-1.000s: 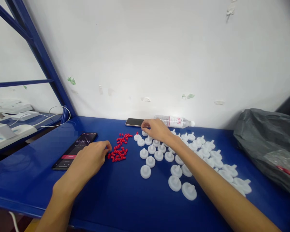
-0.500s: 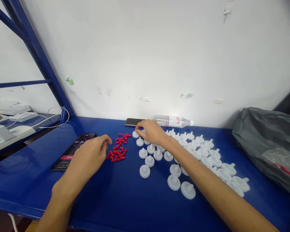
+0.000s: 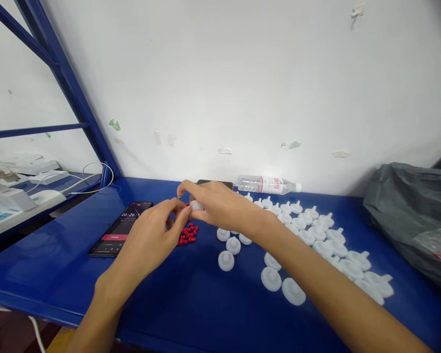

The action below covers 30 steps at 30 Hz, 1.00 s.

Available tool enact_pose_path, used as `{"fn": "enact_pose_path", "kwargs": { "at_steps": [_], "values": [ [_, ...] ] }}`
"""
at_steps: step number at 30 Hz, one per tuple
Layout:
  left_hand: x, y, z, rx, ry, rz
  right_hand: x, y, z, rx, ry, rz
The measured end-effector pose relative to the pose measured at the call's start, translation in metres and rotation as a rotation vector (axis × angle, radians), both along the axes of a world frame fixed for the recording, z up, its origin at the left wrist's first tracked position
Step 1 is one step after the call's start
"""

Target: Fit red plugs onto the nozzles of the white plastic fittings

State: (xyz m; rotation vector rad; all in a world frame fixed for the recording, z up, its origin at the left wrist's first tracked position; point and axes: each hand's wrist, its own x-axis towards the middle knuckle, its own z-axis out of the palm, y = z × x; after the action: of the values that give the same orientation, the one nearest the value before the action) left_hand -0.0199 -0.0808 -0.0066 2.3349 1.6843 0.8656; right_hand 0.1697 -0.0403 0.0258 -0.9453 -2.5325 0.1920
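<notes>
Left hand (image 3: pixel 156 228): half-curled by the red pieces (image 3: pixel 193 239); hold unclear.
Right hand (image 3: pixel 220 205): now brought beside it, pinching a white disc (image 3: pixel 196 205) (raised between both hands).
Bottle (image 3: pixel 268 185): lying sideways; contents unclear.

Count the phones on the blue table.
2: timer phone, left of the left hand; dark phone, near the wall, partly hidden by the right hand. No others visible.

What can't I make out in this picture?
All in the head view:
White piece: partly hidden by fingers.
Red pieces: partly behind the left hand.
Rear phone: lower part behind the right hand.
Dark bag: cut off by the right edge.
Bottle: lettering too small to read.
</notes>
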Motion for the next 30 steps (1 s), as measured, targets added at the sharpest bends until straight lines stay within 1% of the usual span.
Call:
{"fn": "enact_pose_path", "kwargs": {
  "at_steps": [3, 6, 9, 12, 14, 16, 18, 20, 22, 26, 30],
  "values": [
    [-0.002, 0.000, -0.001, 0.029, -0.007, -0.022, -0.002, -0.006, 0.007, 0.080, -0.093, 0.005],
    [-0.003, -0.001, -0.002, 0.056, -0.013, -0.022, -0.002, -0.006, 0.009, 0.103, -0.090, 0.020],
    [-0.002, -0.002, -0.002, 0.058, -0.007, -0.043, -0.004, -0.002, 0.008, 0.137, -0.091, 0.042],
    [-0.001, -0.005, -0.001, 0.087, 0.004, -0.003, -0.001, 0.008, 0.006, 0.192, -0.071, 0.041],
    [-0.001, -0.007, 0.000, 0.095, -0.062, 0.053, 0.009, 0.020, 0.005, 0.240, -0.024, -0.018],
    [-0.004, -0.007, 0.001, 0.110, -0.173, 0.112, 0.027, 0.034, 0.002, 0.275, 0.027, -0.144],
    [-0.007, -0.006, 0.003, 0.129, -0.222, 0.153, 0.046, 0.046, -0.003, 0.275, 0.085, -0.293],
    [-0.009, -0.003, 0.002, 0.112, -0.154, 0.183, 0.061, 0.054, -0.009, 0.256, 0.112, -0.380],
    [-0.009, 0.002, 0.000, 0.050, -0.040, 0.206, 0.065, 0.056, -0.017, 0.240, 0.107, -0.395],
    [-0.010, 0.011, -0.009, -0.016, 0.127, 0.248, 0.047, 0.052, -0.029, 0.205, 0.033, -0.346],
    [-0.015, 0.015, -0.015, -0.116, 0.285, 0.288, 0.028, 0.055, -0.038, 0.109, -0.071, -0.322]
  ]
}}
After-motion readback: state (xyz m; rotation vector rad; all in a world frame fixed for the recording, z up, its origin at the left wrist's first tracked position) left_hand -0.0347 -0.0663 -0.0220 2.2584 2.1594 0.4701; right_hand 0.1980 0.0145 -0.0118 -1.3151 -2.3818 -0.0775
